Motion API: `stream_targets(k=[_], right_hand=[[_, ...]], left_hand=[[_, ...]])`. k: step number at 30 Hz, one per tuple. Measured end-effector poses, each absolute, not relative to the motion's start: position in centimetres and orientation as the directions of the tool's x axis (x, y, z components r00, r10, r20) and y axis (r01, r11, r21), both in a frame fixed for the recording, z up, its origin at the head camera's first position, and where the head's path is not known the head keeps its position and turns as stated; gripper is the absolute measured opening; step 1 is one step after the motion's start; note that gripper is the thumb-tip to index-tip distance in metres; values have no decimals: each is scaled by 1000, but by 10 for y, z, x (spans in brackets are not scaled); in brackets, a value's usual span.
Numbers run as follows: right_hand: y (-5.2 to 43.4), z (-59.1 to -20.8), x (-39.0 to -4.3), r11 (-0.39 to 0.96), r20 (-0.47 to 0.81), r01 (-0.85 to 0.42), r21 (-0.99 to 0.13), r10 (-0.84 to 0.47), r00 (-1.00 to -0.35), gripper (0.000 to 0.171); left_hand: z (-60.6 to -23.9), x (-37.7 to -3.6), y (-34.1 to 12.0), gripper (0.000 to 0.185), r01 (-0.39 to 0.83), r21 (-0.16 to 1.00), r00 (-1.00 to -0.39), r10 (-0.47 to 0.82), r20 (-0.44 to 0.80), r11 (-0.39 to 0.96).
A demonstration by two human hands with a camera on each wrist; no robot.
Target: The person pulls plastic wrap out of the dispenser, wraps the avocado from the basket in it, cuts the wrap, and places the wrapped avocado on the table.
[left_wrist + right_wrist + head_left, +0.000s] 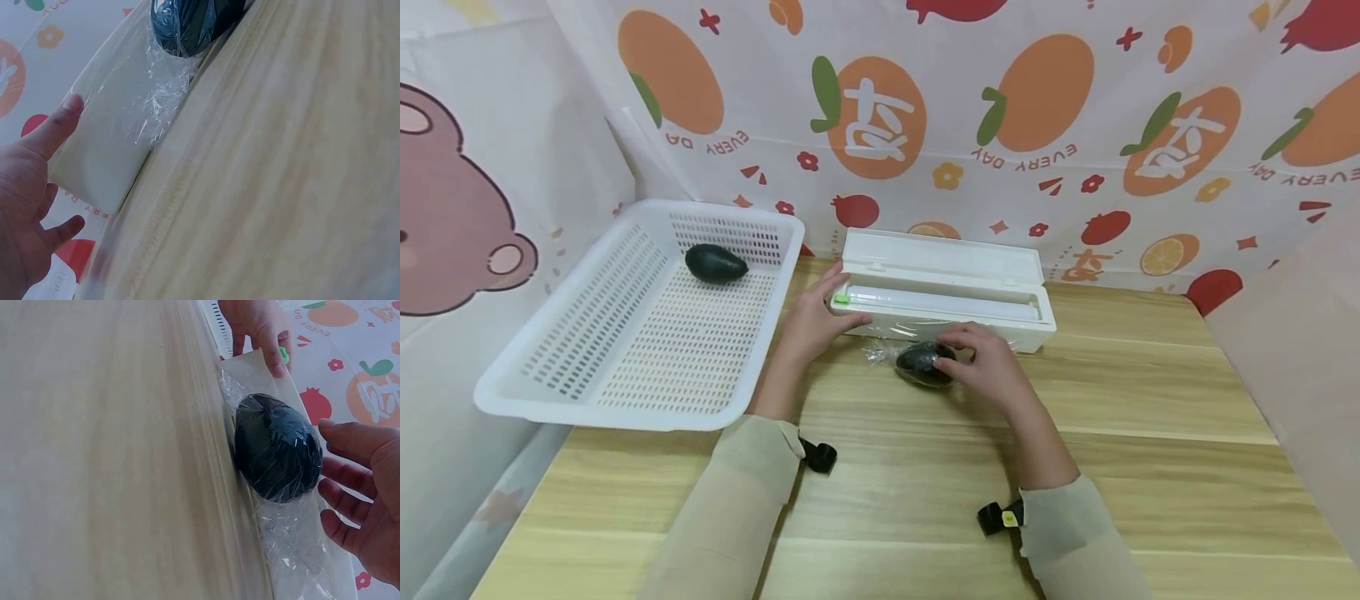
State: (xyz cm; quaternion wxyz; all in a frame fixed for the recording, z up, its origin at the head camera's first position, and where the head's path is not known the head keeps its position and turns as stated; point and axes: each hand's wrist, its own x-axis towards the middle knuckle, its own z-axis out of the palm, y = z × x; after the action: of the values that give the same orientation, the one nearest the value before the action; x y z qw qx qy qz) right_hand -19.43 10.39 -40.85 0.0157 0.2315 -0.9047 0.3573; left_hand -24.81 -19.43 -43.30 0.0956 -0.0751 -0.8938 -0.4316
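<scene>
Between hands, at fingertips of right hand [987, 365]: wrapped fruit [917, 365]. Cannot tell if merely touched or pinched. Likely firm, fairly light, slippery; best cupped round middle, clear of loose film [882, 352]. By left hand [815, 323], fingers spread: box [943, 277].

room over right-hand tabletop [1150, 383] — basket wall [763, 329] blocking left, raised box lid [942, 256] behind

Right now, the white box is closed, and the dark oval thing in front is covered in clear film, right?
Not closed: the head view shows the white box with its lid raised. The dark oval thing in front is covered in clear film.
</scene>
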Motion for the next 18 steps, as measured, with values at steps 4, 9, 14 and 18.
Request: stream_targets(k=[4,9,14,18], right_hand=[[102,-406,-195,645,210,-442,-624,-407,-889,35],[96,-401,-200,636,250,-478,-606,-417,-874,33],[81,-393,-212,625,313,-546,-558,-451,-836,31],[65,-384,-227,585,370,-602,-544,-477,-797,33]], left_hand=[[-433,-247,-194,90,222,749,-969,52,243,624],[-433,-247,-195,89,225,757,-967,49,249,613],[-433,-246,-195,87,219,764,-969,46,241,607],[-433,-246,-194,88,227,767,-968,49,248,601]])
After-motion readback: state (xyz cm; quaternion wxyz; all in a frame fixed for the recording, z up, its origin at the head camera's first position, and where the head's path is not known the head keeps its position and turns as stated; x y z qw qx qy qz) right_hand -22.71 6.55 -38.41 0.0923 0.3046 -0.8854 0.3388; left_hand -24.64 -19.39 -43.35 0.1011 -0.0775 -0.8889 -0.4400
